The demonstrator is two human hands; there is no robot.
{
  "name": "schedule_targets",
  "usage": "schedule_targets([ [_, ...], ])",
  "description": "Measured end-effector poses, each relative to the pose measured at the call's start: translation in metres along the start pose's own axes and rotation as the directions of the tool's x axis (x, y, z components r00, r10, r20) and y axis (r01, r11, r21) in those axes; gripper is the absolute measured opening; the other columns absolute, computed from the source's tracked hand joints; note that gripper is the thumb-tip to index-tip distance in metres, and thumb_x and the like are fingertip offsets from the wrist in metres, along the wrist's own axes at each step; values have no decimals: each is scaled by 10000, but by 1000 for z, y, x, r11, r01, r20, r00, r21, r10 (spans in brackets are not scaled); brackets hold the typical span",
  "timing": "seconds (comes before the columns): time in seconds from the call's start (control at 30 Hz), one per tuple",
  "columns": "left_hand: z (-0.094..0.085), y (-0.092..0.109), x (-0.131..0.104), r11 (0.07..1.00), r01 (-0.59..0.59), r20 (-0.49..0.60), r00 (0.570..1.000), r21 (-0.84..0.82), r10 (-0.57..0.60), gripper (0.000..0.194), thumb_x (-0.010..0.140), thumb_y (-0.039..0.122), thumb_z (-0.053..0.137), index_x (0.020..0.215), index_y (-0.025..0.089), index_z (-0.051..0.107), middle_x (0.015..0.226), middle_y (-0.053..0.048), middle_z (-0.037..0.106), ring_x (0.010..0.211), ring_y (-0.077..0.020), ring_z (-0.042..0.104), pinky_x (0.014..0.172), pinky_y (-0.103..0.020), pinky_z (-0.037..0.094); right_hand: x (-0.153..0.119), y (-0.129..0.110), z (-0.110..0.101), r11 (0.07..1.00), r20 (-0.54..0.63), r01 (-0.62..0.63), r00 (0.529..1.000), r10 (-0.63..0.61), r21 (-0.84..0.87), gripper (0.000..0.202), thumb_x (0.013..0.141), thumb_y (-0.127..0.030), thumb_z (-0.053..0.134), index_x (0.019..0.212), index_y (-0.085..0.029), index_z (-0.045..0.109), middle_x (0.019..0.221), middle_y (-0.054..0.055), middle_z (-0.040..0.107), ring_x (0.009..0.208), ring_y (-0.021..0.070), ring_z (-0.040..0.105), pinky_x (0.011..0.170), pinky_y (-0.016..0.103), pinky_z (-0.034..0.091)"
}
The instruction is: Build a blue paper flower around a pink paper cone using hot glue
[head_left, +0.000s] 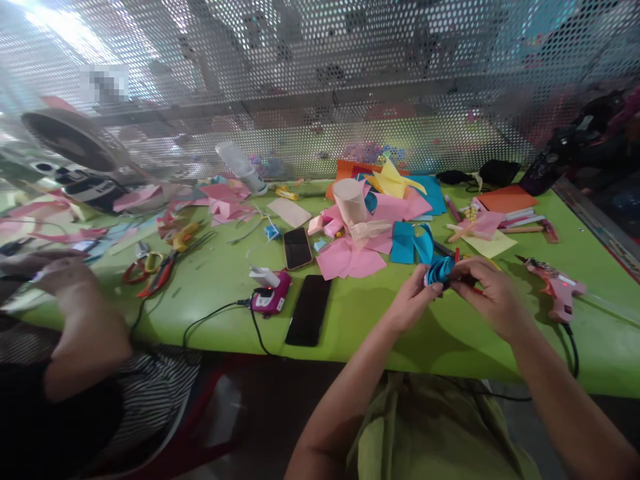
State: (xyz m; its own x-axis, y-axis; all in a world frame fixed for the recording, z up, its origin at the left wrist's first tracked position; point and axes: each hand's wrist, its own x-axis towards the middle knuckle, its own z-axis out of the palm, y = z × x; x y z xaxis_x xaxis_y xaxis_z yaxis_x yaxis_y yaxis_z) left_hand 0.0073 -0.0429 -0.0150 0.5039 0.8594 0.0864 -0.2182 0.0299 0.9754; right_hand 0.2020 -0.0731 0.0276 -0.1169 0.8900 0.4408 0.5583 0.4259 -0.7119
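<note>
A small curled blue paper piece (pixel 439 270) is held between both hands above the green table (pixel 370 333). My left hand (pixel 416 293) grips its left side, thumb in front. On its right, my right hand (pixel 483 287) has its fingers closed at the paper's edge. Blue paper sheets (pixel 404 243) lie just behind the hands. Pink paper (pixel 355 260) is spread to their left, with a pale paper roll (pixel 350 200) standing behind it. A pink glue gun (pixel 557 290) lies to the right of my right hand.
Two phones (pixel 309 310) (pixel 298 248) and a purple power adapter (pixel 271 293) with cables are left of my hands. Scissors (pixel 143 263) and pliers (pixel 160 275) lie farther left, near a person's arm (pixel 83 307). A perforated metal screen (pixel 310 87) stands behind.
</note>
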Motion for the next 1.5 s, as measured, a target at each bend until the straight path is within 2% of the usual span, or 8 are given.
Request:
schedule_targets([
  [0.23, -1, -2, -2, 986, 5, -38, 999, 168, 1, 390, 1002, 593, 652, 1092, 222, 571, 968, -18, 584, 922, -193, 546, 895, -339, 479, 1, -7, 2, 1000, -17, 4, 1000, -4, 4, 68, 997, -328, 714, 943, -289, 726, 1019, 77, 732, 790, 247, 690, 675, 408, 588],
  [0.37, -1, -3, -2, 993, -3, -28, 1000, 119, 6, 394, 1008, 591, 650, 1111, 219, 568, 974, -19, 590, 914, -188, 557, 893, -335, 479, 3, -4, 2, 999, -9, 12, 1000, -12, -31, 100, 1001, -290, 696, 903, -283, 714, 984, 79, 735, 853, 274, 713, 690, 414, 582],
  [0.5, -1, -6, 0, 999, 19, -29, 999, 48, -17, 409, 1010, 601, 651, 1116, 216, 566, 985, -16, 588, 904, -172, 571, 886, -318, 483, 1, -2, 4, 999, -57, 18, 998, -20, -47, 70, 999, -264, 707, 930, -279, 712, 956, 68, 724, 788, 251, 687, 666, 399, 570],
  [0.6, -1, -8, 1, 998, 24, -38, 999, 57, -22, 391, 1026, 587, 639, 1126, 215, 569, 1016, -23, 605, 931, -172, 581, 914, -318, 488, -1, -5, 6, 996, -103, 73, 992, -78, -43, 54, 1003, -239, 726, 964, -278, 729, 945, 50, 716, 758, 220, 673, 667, 372, 570],
  [0.77, -2, -10, 0, 998, 0, -57, 998, 70, 4, 364, 1043, 570, 622, 1117, 221, 551, 1017, -19, 597, 920, -169, 566, 906, -314, 492, -1, -10, 7, 980, -103, 174, 978, -184, -97, 100, 1002, -197, 732, 977, -275, 789, 921, 45, 716, 821, 221, 722, 668, 336, 571],
  [1.1, 0, -2, -3, 964, -11, -69, 997, 267, 31, 293, 1057, 505, 589, 1150, 230, 548, 1000, -17, 586, 933, -194, 543, 905, -330, 477, -2, -6, 11, 956, -68, 190, 975, -210, -224, 106, 993, -176, 705, 950, -250, 768, 957, 60, 740, 858, 228, 736, 700, 342, 564],
  [1.27, -1, -2, -3, 982, -21, -56, 998, 187, 32, 321, 1048, 540, 587, 1111, 229, 536, 970, -12, 568, 911, -187, 533, 880, -322, 471, 0, -8, 8, 967, -46, 175, 981, -187, -186, 118, 969, -150, 684, 925, -248, 734, 958, 60, 730, 826, 219, 723, 681, 339, 559],
  [1.5, 0, -3, -1, 999, -31, -58, 998, 43, 34, 466, 983, 659, 651, 1074, 214, 545, 961, -16, 566, 885, -179, 558, 873, -332, 476, 3, -10, 0, 984, -20, 140, 990, -143, -109, 123, 967, -166, 693, 897, -258, 736, 944, 56, 725, 832, 225, 721, 665, 341, 548],
])
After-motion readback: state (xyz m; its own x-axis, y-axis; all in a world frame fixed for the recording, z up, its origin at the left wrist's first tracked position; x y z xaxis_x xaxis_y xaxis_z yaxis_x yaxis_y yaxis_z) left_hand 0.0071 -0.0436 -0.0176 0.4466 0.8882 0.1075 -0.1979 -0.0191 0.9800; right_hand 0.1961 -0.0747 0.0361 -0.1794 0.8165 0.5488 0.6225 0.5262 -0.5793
